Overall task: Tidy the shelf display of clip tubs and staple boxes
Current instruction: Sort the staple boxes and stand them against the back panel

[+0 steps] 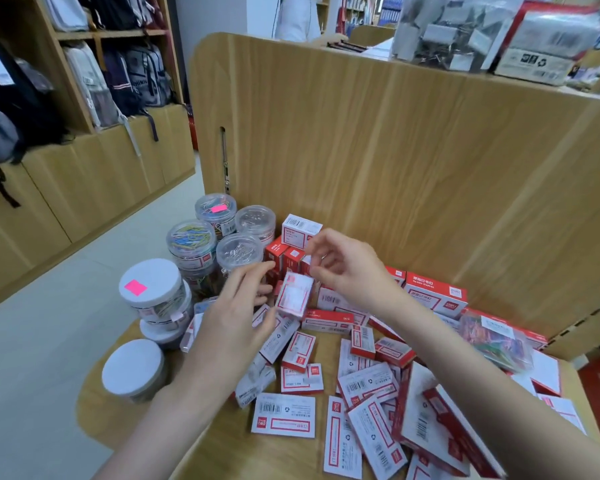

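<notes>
Red-and-white, the small staple box (294, 295) I am working sits right between my hands, its long axis tilted and running from the left hand (238, 315) up toward the right hand (343, 266). The right hand pinches its upper end from above, while the left hand hangs just beside its lower end with fingers loosely spread, and I cannot tell whether they touch it. Beyond both hands a row of upright staple boxes (284, 254) stands against the shelf's back panel (378, 161), nearer the right hand, so I judge the box goes there; the clip tubs (191, 242) stand past the left hand.
</notes>
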